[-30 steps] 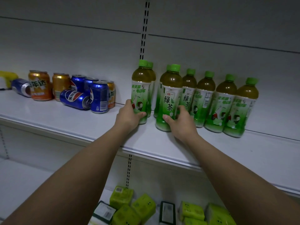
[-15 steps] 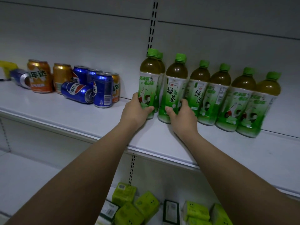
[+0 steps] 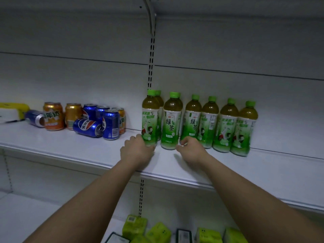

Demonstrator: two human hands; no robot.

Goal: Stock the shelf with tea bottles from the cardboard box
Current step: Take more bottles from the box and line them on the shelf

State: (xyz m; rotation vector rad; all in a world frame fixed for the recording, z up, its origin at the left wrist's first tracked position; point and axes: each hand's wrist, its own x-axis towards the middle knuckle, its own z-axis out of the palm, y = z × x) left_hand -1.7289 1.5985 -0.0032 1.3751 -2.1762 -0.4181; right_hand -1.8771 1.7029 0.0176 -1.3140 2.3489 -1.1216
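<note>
A: Nearest the camera, what are the hands doing?

B: Both forearms reach over the shelf (image 3: 263,174) edge. The left hand (image 3: 137,151) sits at the foot of the leftmost tea bottle (image 3: 149,118), fingers loosely curled and just touching its base, no longer wrapped round it as they were a moment ago. The right hand (image 3: 192,151) has let go too: its fingers hang curled and hold nothing, just in front of the second bottle (image 3: 171,121).

A: So those two are set down?

B: It looks so. Both stand upright on the shelf, joining the row of green-capped bottles (image 3: 228,126) that runs off to the right, one more tucked behind the leftmost.

A: And farther off?

B: To the left, well apart, a cluster of soda cans (image 3: 98,122), two lying on their sides. The cardboard box is out of view, so I judge the next step is to go back to it for more.
</note>
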